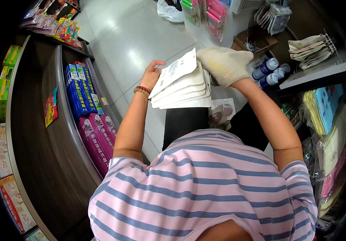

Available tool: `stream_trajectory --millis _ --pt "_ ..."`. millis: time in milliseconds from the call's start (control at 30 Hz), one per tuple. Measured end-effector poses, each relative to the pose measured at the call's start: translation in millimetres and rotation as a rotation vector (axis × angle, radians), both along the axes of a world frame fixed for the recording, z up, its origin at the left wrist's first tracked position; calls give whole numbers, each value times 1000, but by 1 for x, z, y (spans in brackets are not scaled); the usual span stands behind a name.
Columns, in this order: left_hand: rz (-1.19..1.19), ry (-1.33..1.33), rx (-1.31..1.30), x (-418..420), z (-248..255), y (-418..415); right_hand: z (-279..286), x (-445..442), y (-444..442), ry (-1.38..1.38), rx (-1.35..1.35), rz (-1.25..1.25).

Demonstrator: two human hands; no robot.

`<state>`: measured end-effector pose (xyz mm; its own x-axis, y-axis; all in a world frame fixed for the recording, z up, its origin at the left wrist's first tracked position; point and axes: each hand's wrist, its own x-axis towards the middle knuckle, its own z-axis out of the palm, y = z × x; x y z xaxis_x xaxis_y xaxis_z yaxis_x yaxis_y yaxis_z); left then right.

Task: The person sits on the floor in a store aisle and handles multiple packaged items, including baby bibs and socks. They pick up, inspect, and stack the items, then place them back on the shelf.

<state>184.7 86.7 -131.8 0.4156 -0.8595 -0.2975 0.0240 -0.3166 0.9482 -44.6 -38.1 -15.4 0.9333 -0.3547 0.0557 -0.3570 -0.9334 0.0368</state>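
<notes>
My bare left hand [152,75], with bead bracelets at its wrist, holds the left edge of a fanned stack of white cards [180,82]. The top card bears small print and has a small hole at its upper corner. My right hand [224,66] wears a pale knitted glove with yellow stains. It is at the stack's right edge; its fingertips are hidden, so I cannot tell whether it grips the cards. Below the glove, a clear-fronted pack [222,111] with round brownish items shows between my dark-clad legs.
Shelving with blue boxes [81,90] and purple boxes [97,138] runs along my left. Capped cans [265,72], an open cardboard box [256,43] and hanging packs [311,51] are at right. Folded bagged cloths [323,108] hang lower right. A white plastic bag [170,11] lies ahead on the tiled floor [127,39].
</notes>
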Motion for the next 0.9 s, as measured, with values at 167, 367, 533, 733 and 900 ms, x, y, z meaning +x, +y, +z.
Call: stream_trajectory --millis 167,367,533,733,900 --pt "-26 -110 -47 -7 13 -8 -22 12 12 -295 249 13" --pt "-22 -163 -59 -5 10 -12 -30 25 35 -310 351 38" --pt "-34 -188 -15 -7 6 -11 -43 15 53 -540 194 145" --pt "-26 -193 -38 -2 1 -5 -22 -10 62 -396 5 160" --pt "-60 -148 -38 -6 5 -8 -100 -79 24 -298 395 222"
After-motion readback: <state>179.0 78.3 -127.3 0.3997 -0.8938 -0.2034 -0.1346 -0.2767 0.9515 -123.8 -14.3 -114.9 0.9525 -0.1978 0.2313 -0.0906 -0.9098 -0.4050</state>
